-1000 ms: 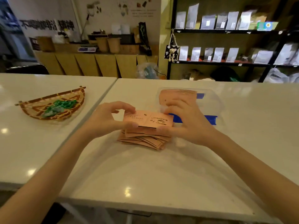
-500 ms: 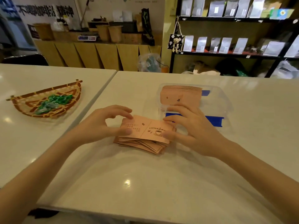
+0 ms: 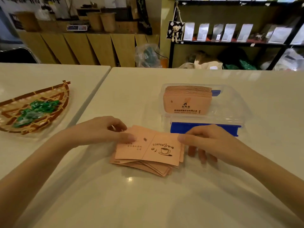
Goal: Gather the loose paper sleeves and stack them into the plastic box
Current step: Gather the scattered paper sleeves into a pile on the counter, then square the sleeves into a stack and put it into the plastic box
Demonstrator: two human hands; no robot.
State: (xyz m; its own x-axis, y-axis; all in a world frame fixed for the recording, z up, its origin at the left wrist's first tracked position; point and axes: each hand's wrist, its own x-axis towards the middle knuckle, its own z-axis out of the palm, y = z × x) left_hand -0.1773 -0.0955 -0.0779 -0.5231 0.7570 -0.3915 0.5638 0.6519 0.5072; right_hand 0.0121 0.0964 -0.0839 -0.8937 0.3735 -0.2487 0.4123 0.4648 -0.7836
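A loose pile of pink paper sleeves [image 3: 148,163] lies on the white table in front of me. Its top sleeve [image 3: 158,150] shows a coffee cup print. My left hand [image 3: 102,130] pinches the pile's left edge, thumb on top. My right hand [image 3: 209,142] holds the right edge, thumb on top and fingers curled beside and under it. Behind the pile stands a clear plastic box [image 3: 233,109] with blue clips, holding a row of upright pink sleeves [image 3: 185,101] in its left half.
A woven bamboo tray [image 3: 54,109] with green-wrapped candies lies on the neighbouring table at the left. A narrow gap [image 3: 92,99] separates the two tables. Shelves with bags and a wooden counter stand beyond the far edge.
The view has dipped and come closer. Both hands stay on the pile's ends; my right hand has slid off the top toward the right edge, uncovering the coffee print.
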